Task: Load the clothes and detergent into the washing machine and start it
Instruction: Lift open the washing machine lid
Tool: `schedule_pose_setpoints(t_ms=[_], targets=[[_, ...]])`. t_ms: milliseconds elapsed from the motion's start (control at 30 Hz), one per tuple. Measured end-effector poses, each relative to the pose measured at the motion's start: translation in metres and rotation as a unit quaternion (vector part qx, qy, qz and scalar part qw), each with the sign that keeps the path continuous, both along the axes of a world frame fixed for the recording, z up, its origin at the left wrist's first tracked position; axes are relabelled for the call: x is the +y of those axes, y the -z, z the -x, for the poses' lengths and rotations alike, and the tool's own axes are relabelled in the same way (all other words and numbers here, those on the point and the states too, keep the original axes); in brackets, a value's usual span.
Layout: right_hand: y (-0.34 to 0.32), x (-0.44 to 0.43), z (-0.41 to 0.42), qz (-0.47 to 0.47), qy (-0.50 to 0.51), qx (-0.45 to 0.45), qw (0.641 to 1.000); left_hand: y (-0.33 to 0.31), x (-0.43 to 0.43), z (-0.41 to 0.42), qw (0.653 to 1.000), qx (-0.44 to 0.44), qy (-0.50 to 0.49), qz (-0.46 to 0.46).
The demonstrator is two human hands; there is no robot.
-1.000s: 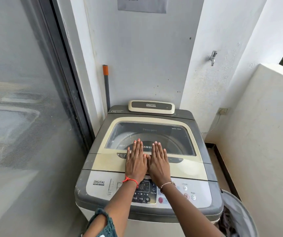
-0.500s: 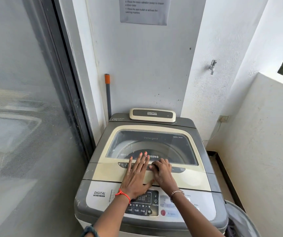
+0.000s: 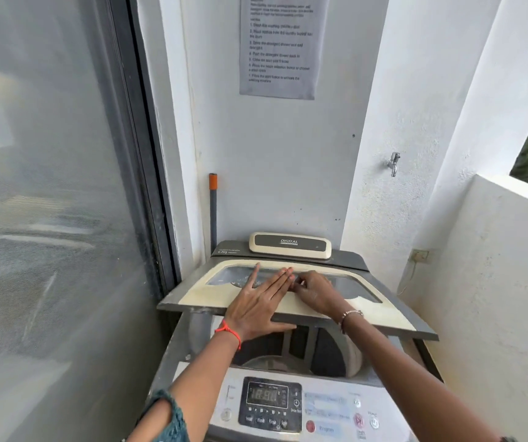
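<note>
Washing machine [image 3: 192,371], a grey and cream top-loader wedged between the glass sliding door [image 3: 49,218] and the white balcony wall [image 3: 495,298], stood directly in front of me with its control panel [image 3: 272,406] nearest my body. A second earlier its cream-framed lid with the clear window [image 3: 205,298] lay flat and shut under both my palms; at this moment the lid's front edge had risen clear of the cabinet and the dark drum opening [image 3: 304,349] showed beneath it. I judged that to mean the loading step could begin. No clothes or detergent were anywhere in view, so both had yet to go in.

My left hand [image 3: 256,307] lay open, fingers flat across the top of the lid, with the thumb hooked under its front edge. My right hand [image 3: 315,293] was curled, fingertips tucked at the lip of the window frame; it seemed to be gripping the lid there, though I could not see the fingertips clearly.

Writing I could read: "DIGITAL" on the cream rear housing [image 3: 289,245], and "Wash", "Rinse" and "Program" on the panel. The lit display showed digits too blurred to trust. A grey instruction sheet [image 3: 277,46] on the wall listed numbered steps, mostly illegible.
</note>
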State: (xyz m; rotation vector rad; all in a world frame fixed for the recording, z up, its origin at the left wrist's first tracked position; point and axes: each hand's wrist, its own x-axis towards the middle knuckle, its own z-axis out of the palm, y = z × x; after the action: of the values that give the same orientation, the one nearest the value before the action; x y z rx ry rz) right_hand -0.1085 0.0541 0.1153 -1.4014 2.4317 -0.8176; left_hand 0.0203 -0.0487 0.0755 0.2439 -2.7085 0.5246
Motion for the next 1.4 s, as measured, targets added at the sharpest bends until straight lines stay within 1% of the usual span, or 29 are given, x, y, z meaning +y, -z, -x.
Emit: schedule_pose_setpoints(t_ms=[133, 233, 300, 400, 500, 600, 700, 800, 833, 933, 1033, 1167, 1400], targets=[[-0.023, -0.009, 0.008, 0.007, 0.025, 0.066, 0.997, -0.033, -0.012, 0.012, 1.000, 0.014, -0.001, 0.021], [-0.031, -0.009, 0.009, 0.033, 0.035, 0.163, 0.985, -0.050, -0.022, 0.022, 0.998, 0.034, 0.012, 0.043], [-0.030, -0.006, 0.008, 0.072, 0.052, 0.250, 0.964, -0.063, -0.029, 0.029, 0.998, 0.045, 0.018, 0.045], [-0.019, 0.001, 0.003, 0.137, 0.059, 0.336, 0.930, -0.084, -0.040, 0.043, 0.997, 0.056, 0.013, 0.050], [-0.012, 0.003, 0.012, 0.123, 0.048, 0.402, 0.906, -0.105, -0.052, 0.057, 0.996, 0.057, 0.000, 0.074], [-0.026, -0.011, 0.030, 0.109, 0.047, 0.395, 0.911, -0.121, -0.058, 0.071, 0.990, 0.077, -0.050, 0.104], [-0.049, -0.031, 0.048, 0.101, 0.054, 0.373, 0.921, -0.132, -0.066, 0.088, 0.984, 0.102, -0.100, 0.102], [-0.067, -0.043, 0.066, 0.093, 0.033, 0.364, 0.926, -0.141, -0.076, 0.108, 0.980, 0.113, -0.133, 0.099], [-0.073, -0.047, 0.072, 0.091, 0.027, 0.363, 0.927, -0.142, -0.079, 0.114, 0.978, 0.121, -0.145, 0.085], [-0.087, -0.063, 0.090, 0.083, 0.022, 0.353, 0.932, -0.143, -0.088, 0.131, 0.974, 0.152, -0.168, 0.002], [-0.098, -0.078, 0.109, 0.068, 0.011, 0.337, 0.939, -0.148, -0.102, 0.149, 0.974, 0.155, -0.160, -0.048], [-0.108, -0.099, 0.136, 0.057, 0.000, 0.324, 0.944, -0.158, -0.124, 0.170, 0.977, 0.143, -0.138, -0.077], [-0.119, -0.144, 0.176, 0.055, 0.015, 0.294, 0.954, -0.171, -0.164, 0.207, 0.979, 0.118, -0.102, -0.131]])
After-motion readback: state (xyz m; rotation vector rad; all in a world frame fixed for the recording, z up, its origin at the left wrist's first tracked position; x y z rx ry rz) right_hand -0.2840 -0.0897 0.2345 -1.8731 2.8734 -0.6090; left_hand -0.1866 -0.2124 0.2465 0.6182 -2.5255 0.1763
